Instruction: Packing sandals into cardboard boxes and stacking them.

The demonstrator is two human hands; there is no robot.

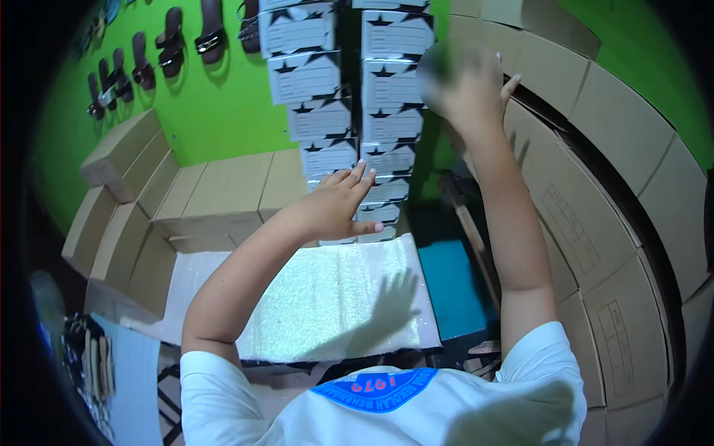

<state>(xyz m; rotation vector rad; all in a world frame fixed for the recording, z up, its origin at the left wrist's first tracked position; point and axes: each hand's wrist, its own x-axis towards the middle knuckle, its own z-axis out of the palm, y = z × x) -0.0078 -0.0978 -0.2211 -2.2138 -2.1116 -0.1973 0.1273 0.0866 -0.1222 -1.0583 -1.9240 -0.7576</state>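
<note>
My left hand is open, fingers spread, in front of the lower part of two tall stacks of white boxes with black star marks. Whether its fingertips touch the boxes I cannot tell. Raised higher, my right hand is to the right of the stacks, beside a wall of brown cardboard boxes. Most of its fingers are blurred, though two tips stick out at its right side. A dark, rounded smear lies against its left side; what it is, and whether I hold it, does not show.
Below the stacks is a table with a shiny whitish cover, a hand's shadow on it. A teal surface lies to its right. More brown boxes line the left and back. Sandals hang on the green wall.
</note>
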